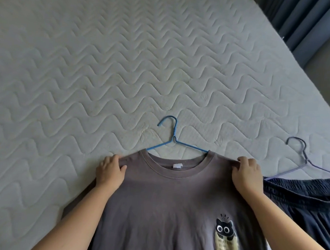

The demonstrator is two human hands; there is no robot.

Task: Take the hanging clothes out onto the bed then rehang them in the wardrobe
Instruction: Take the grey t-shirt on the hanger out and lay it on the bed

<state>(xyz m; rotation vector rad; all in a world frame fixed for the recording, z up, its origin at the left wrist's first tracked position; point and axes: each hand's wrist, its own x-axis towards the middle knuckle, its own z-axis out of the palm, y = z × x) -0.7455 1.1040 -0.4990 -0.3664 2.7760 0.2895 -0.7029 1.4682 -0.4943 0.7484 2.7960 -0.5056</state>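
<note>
Head view: grey cat-print T-shirt (166, 200) lies flat on the bed (87, 74), blue wire hanger (174, 139) through its collar. Left hand (111, 169) and right hand (247, 173) each pinch a shoulder seam. Risk: lifting by fabric alone lets the hanger slide out the neck. Navy elastic-waist garment (308, 197) on lilac hanger (307, 161) sits just beside it and could snag.
</note>
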